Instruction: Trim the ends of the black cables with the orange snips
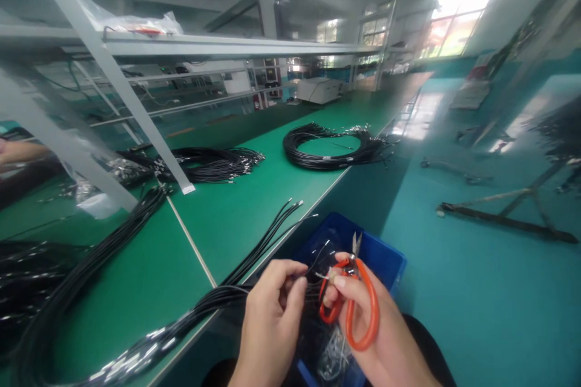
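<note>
My right hand [381,338] is closed round orange-handled scissors [356,302], blades pointing up over a blue bin [385,260]. My left hand [272,320] pinches the end of a thin black cable [313,271] right beside the scissors. That cable belongs to a thick bundle of black cables [136,338] that lies across the green table [227,217] and ends at my hands. Clear plastic scraps sit in the bin below my hands.
A coil of black cables [331,148] lies at the far table edge, another bundle [213,163] near a white frame leg [136,109]. A shelf runs overhead. At far left a person's arm [22,151] shows. Teal floor with a metal stand [503,211] lies right.
</note>
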Motion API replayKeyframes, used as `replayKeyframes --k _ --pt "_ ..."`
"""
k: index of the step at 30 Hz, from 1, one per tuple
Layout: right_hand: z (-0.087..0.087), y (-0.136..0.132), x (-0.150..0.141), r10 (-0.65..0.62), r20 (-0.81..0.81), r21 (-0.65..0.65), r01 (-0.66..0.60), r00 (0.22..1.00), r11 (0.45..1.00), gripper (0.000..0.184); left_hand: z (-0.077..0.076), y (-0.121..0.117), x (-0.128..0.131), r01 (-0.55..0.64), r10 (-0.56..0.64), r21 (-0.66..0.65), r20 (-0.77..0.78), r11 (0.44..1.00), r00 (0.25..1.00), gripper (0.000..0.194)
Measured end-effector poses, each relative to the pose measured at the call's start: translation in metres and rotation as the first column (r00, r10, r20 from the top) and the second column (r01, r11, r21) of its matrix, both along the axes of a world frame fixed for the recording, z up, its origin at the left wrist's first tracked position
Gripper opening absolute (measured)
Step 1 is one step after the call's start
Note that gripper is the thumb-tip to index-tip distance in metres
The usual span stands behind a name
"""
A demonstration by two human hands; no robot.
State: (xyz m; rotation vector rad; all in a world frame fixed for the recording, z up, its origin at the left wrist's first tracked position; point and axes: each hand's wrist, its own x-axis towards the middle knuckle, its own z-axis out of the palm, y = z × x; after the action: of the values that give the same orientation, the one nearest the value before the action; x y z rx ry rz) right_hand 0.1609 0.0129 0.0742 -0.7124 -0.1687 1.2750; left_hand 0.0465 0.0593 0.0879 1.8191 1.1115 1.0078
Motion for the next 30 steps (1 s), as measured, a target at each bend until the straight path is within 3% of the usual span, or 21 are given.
replayKeyframes --k 3,7,11,17,21,23,26,30 --pt "-0.002 -0.001 -0.001 0.038 0.014 -0.003 -0.038 0.999 0.999 0.023 -0.003 -0.004 0.002 0.182 -0.157 -0.227 0.123 0.957 0.98 0.005" --pt "-0.003 -0.001 0.002 0.046 0.124 -0.006 -0.045 0.991 0.999 0.025 -0.013 -0.005 0.003 0.196 -0.148 -0.248 0.197 0.949 0.969 0.01" --pt "-0.001 0.002 0.011 0.018 0.265 0.011 -0.022 0.964 1.0 0.028 -0.017 0.0 -0.001 0.304 -0.204 -0.358 0.29 0.883 0.935 0.015" --pt "0.002 0.011 0.016 0.158 0.25 0.089 -0.186 0.955 0.979 0.029 -0.012 0.003 -0.002 0.42 -0.266 -0.397 0.388 0.816 0.882 0.018" --pt "0.002 0.009 0.007 0.031 0.347 0.042 -0.048 0.937 0.998 0.029 -0.011 0.002 0.0 0.389 -0.221 -0.423 0.393 0.819 0.892 0.02" --pt "-0.001 0.006 0.003 -0.093 0.492 0.024 0.093 0.866 0.995 0.029 -0.012 0.003 0.0 0.367 -0.192 -0.433 0.395 0.824 0.898 0.021" --pt "-0.007 -0.001 -0.001 -0.215 0.696 0.043 0.259 0.685 0.965 0.025 -0.014 0.004 -0.001 0.363 -0.189 -0.433 0.394 0.825 0.899 0.021" --pt "-0.01 -0.005 0.001 -0.347 0.785 0.168 0.363 0.513 0.916 0.025 -0.015 0.005 -0.001 0.367 -0.2 -0.42 0.389 0.83 0.899 0.022"
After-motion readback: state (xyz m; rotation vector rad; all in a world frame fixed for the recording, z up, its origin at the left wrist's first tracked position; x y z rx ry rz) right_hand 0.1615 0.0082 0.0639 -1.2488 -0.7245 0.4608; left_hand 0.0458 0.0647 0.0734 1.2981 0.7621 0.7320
